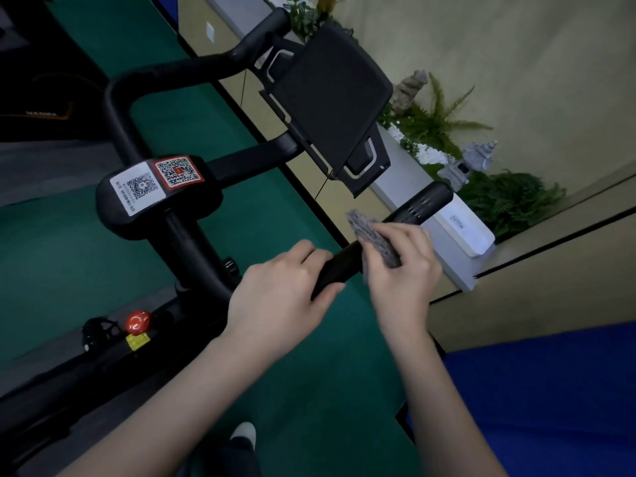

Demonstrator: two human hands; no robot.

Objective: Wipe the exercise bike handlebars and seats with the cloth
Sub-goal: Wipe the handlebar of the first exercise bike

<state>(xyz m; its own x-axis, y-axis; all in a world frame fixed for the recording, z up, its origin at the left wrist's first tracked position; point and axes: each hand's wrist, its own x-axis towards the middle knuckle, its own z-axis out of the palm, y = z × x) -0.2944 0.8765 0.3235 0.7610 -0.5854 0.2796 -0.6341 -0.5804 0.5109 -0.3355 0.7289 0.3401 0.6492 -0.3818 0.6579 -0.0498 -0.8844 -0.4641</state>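
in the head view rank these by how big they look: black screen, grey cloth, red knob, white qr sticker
1. black screen
2. white qr sticker and grey cloth: look alike, and the right hand covers part of the cloth, so unranked
3. red knob

- Two hands: left hand [282, 297], right hand [402, 266].
- One grey cloth [370, 235].
- One black handlebar [144, 80].
- Two QR stickers: white sticker [137, 187], red sticker [178, 172].
- One red knob [137, 321].
- Two stone ornaments: stone lantern [471, 163], stone figure [409, 89].
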